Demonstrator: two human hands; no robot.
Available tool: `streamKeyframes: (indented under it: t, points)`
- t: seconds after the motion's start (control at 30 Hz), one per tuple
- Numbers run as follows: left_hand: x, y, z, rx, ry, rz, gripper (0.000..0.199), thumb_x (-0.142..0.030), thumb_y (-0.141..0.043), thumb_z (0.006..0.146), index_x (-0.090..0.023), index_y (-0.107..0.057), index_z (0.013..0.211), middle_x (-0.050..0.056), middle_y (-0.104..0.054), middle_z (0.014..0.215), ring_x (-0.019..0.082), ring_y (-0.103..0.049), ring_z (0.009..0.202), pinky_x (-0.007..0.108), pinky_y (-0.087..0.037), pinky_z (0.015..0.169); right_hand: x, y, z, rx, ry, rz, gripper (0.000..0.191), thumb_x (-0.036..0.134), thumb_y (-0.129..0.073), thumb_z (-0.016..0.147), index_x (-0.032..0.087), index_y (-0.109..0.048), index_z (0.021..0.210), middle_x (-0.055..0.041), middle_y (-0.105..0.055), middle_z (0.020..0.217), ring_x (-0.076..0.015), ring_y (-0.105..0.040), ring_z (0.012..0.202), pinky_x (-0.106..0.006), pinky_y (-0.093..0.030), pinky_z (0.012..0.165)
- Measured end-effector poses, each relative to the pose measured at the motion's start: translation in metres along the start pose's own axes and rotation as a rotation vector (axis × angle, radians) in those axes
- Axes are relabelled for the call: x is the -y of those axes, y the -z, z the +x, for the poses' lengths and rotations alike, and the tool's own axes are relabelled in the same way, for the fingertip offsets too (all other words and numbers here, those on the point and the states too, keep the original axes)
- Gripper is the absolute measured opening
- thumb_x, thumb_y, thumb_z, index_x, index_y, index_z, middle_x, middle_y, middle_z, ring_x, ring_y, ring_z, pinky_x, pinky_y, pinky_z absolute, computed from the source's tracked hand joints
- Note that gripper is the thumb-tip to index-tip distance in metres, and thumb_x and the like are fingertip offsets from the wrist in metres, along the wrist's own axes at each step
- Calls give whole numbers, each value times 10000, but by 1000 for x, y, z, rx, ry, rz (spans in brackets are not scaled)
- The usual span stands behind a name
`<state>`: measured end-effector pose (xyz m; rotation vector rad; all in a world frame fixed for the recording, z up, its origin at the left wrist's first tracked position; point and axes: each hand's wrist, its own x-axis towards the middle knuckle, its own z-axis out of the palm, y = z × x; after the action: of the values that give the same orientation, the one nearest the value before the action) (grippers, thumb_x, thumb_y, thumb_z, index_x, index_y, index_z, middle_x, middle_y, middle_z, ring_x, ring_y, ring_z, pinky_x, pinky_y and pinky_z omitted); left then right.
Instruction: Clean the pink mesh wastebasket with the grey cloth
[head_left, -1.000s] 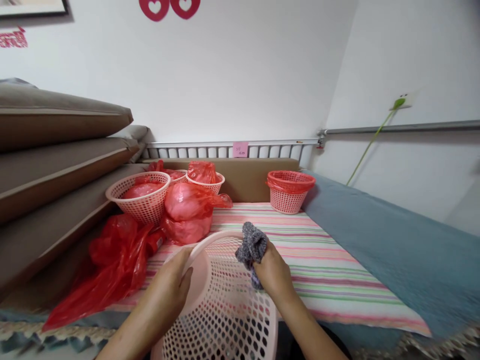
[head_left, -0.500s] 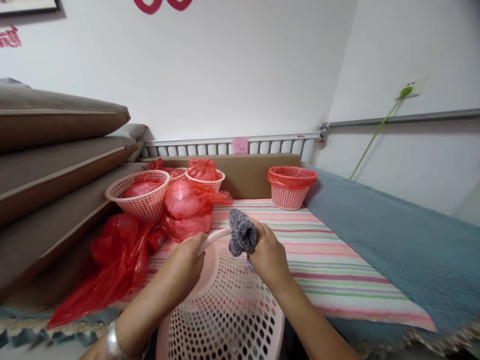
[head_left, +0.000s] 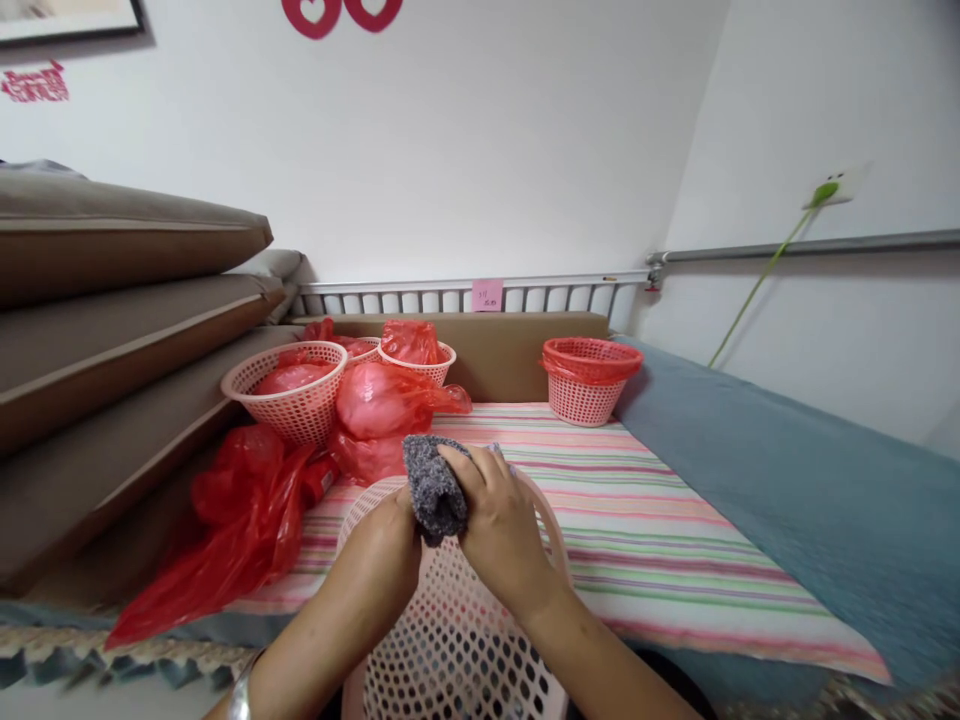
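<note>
Fingers (head_left: 469, 470) of the right hand (head_left: 499, 530) are seen curled over a grey speckled cloth (head_left: 433, 488), closed on it from above and to the right. The left hand (head_left: 386, 555) is pressed against the cloth's lower left side; its fingers are hidden behind the cloth, so whether they are closed on it or on the basket rim cannot be told. The cloth is held just above the near rim of a large pink perforated basket (head_left: 457, 650), which is tipped toward the body directly below both hands. Judged from this, the work is best done with the basket steadied by one hand while the cloth is kept bunched and firmly pinched, so that no loose end catches in the holes. Beyond the fingers, a striped sheet (head_left: 637, 530) is spread over the bed. Just past the fingertips and to the left, knotted red plastic bags (head_left: 382, 405) are piled, with a loose red bag (head_left: 232, 520) sprawled further left. Behind these, small pink baskets (head_left: 292, 390) lined with red plastic are set; well apart to the right, a red-lined basket (head_left: 589, 375) stands alone. Brown cushions (head_left: 112, 300) are stacked at far left, a blue blanket (head_left: 787, 500) is laid at right, and a metal rail (head_left: 480, 290) with a pink note (head_left: 486, 294) runs along the white wall.
</note>
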<state>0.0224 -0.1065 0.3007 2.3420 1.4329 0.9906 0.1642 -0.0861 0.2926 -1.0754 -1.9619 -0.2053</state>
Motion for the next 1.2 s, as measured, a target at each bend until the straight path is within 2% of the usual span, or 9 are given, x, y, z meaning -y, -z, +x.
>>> streamKeyframes:
  t: [0.13,0.23,0.37,0.53,0.7,0.83,0.93,1.07,1.2]
  points:
    - [-2,2,-3,37,61,-7,350,-41,-328,795,-174,-555,1027,88,-675,907,201,-628,837,356,-488,808,-15,-1,-4,-12,-47,47,499,44,-499,761,269,-493,1206,-44,-573,1058,-217,-511,955,-356,-441,810]
    - [-5,4,-5,73,105,48,363,-68,-331,815,-137,-514,1122,141,-666,1014,239,-622,968,394,-466,866,-34,-6,-10,-55,-100,61,528,44,-497,751,258,-464,1233,-43,-567,1081,-210,-514,986,-352,-438,843]
    - [3,4,-11,72,139,69,372,-105,-336,840,-95,-464,1189,190,-625,1110,267,-576,1089,429,-444,913,-62,-13,-23,-92,-257,13,582,28,-484,714,242,-441,1254,-46,-565,1127,-213,-528,1038,-340,-448,836]
    - [15,5,-22,24,123,47,316,-123,-341,847,-161,-492,1122,127,-643,1084,244,-600,1046,420,-471,881,-83,-14,-42,-9,-508,-29,503,107,-526,715,228,-479,1201,-57,-605,1105,-227,-588,993,-306,-467,745]
    - [9,11,-19,13,92,55,369,-103,-375,822,-188,-466,1170,97,-614,1172,215,-555,1129,408,-421,965,-91,-9,-51,61,-610,11,474,141,-541,701,235,-485,1162,-62,-619,1113,-248,-590,1030,-318,-460,789]
    - [5,20,-2,64,107,159,286,-128,-411,806,-151,-521,1069,125,-659,1066,251,-620,1005,393,-467,855,-87,-7,-47,43,-543,53,527,120,-547,680,240,-468,1187,-53,-608,1130,-239,-567,1061,-329,-454,834]
    - [4,22,9,97,121,226,243,-127,-393,807,-153,-546,995,125,-686,981,266,-645,931,376,-472,781,-77,-8,-38,5,-471,43,550,98,-550,669,236,-471,1196,-45,-613,1066,-237,-576,1016,-337,-468,808]
    - [-2,17,13,114,141,242,236,-107,-394,787,-164,-548,957,116,-692,924,255,-648,879,358,-462,754,-47,-8,-20,-87,-278,34,628,22,-507,670,226,-443,1260,-65,-581,1094,-230,-549,1017,-360,-461,838]
    - [-7,14,11,112,61,104,255,-45,-361,751,-181,-570,807,69,-695,874,192,-634,800,303,-464,725,-12,-5,-3,-46,-85,30,592,34,-522,710,239,-464,1262,-79,-567,1103,-242,-526,988,-406,-447,859]
